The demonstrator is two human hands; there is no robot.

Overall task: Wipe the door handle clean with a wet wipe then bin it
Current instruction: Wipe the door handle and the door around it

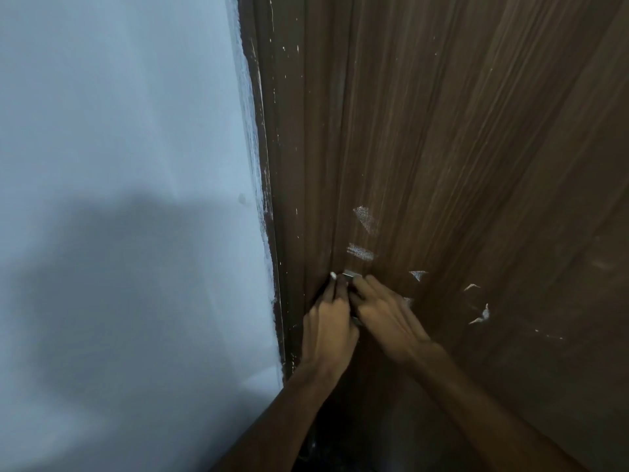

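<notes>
The door handle (349, 275) shows only as a small silvery piece on the brown wooden door (459, 148); both hands cover the rest of it. My left hand (326, 321) is curled around the handle area from the left, with a small white bit at its fingertip. I cannot tell whether that bit is the wet wipe. My right hand (388, 315) lies over the handle from the right, its fingers stretched toward the silvery piece, and it is blurred. No wipe shows plainly, and no bin is in view.
A pale blue-white wall (119, 165) fills the left half, meeting the dark door frame (272, 233). White paint smears (364, 218) mark the door above and to the right of the handle. Below my forearms it is dark.
</notes>
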